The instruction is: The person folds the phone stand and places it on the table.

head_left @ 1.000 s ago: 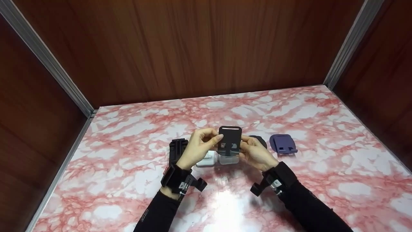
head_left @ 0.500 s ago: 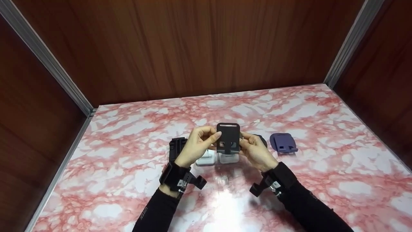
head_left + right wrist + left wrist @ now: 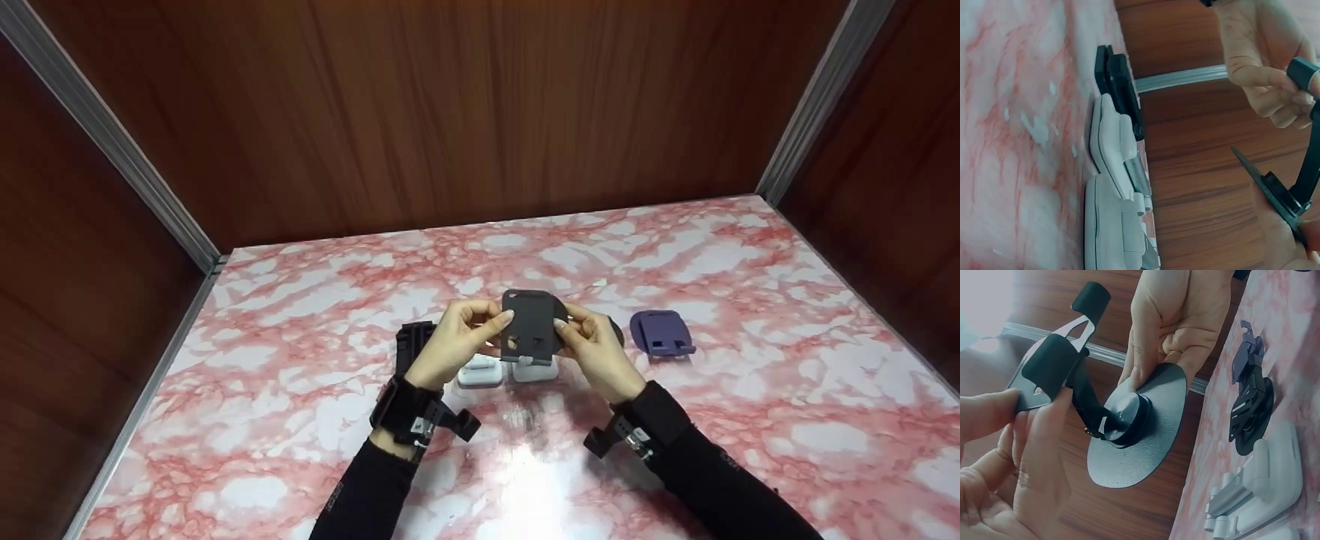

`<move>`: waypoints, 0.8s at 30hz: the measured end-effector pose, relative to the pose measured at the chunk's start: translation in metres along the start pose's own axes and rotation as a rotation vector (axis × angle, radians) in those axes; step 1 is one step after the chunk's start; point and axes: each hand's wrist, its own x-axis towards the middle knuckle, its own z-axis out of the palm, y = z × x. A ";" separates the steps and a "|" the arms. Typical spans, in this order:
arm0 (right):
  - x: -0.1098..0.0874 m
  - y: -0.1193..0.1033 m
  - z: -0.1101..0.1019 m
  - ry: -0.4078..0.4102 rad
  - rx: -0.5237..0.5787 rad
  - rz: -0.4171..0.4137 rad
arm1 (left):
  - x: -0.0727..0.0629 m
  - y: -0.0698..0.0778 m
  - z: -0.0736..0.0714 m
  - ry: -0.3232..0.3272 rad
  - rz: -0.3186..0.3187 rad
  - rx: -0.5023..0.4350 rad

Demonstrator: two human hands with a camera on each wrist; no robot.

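Observation:
A black folding phone stand point(image 3: 527, 326) is held up over the table between both hands. My left hand point(image 3: 461, 337) pinches the left edge of its slotted plate between thumb and fingers. My right hand point(image 3: 596, 349) grips the stand's round base point(image 3: 1157, 439), thumb on top, as the left wrist view shows. A hinged arm point(image 3: 1086, 396) joins plate and base, standing out at an angle between them. In the right wrist view the stand is partly cut off at the right edge, with the base point(image 3: 1275, 194) below the plate.
Two white folding stands point(image 3: 480, 373) lie side by side beneath the hands. A black folded item point(image 3: 411, 346) lies on their left. Right of them are another black round-based stand point(image 3: 618, 332), mostly hidden, and a purple stand point(image 3: 663, 333). Wooden panels point(image 3: 480, 112) enclose the marbled table point(image 3: 300, 420).
The held stand has turned: its plate now faces a little sideways, and the round base shows at its right. My right thumb has come onto the front. Both hands stay in about the same place.

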 end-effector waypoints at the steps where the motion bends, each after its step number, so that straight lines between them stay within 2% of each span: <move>1: 0.000 0.000 0.000 0.008 -0.009 -0.013 | 0.000 0.001 0.000 -0.003 -0.007 -0.003; 5: -0.001 -0.002 0.002 0.043 -0.034 -0.060 | 0.000 0.000 -0.001 -0.019 -0.046 -0.009; 8: -0.002 -0.003 0.003 0.039 -0.079 -0.106 | -0.002 -0.002 -0.003 -0.035 -0.077 -0.027; 12: -0.003 -0.003 0.001 0.009 -0.191 -0.209 | -0.004 -0.002 -0.004 -0.055 -0.096 -0.053; 18: -0.001 -0.004 0.000 0.012 -0.384 -0.389 | -0.003 -0.001 -0.005 -0.074 -0.114 -0.052; 24: -0.002 -0.011 0.005 0.021 -0.493 -0.517 | -0.002 -0.003 -0.006 -0.069 -0.143 -0.042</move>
